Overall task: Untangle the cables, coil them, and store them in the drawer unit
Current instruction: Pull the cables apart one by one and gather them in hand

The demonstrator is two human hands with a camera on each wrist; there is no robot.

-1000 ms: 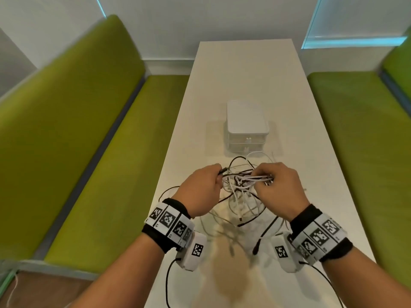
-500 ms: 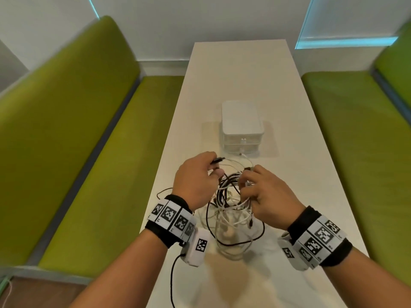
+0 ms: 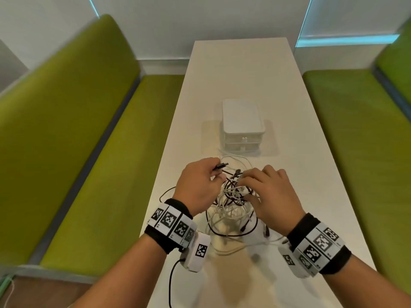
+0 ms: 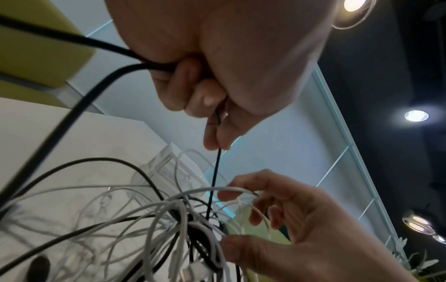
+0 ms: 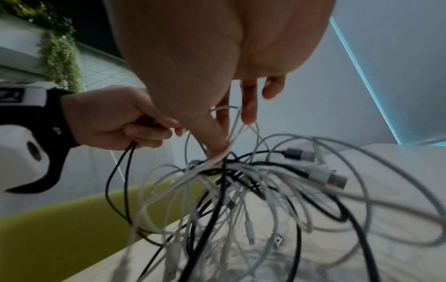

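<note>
Presently the tangle of cables (image 3: 233,196) hangs above the table (image 3: 311,185), just in front of the drawer unit (image 3: 243,130). The left hand (image 3: 198,185) pinches a black cable (image 4: 214,171); the right hand (image 3: 271,194) hooks white strands. The cables look light, limp and snag-prone; best taken near a plug. Both drawers appear closed, contents indiscernible.

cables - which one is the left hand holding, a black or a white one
A black cable: the left hand pinches it near its plug, apart from the tangle, while the right hand holds white cables.
</note>
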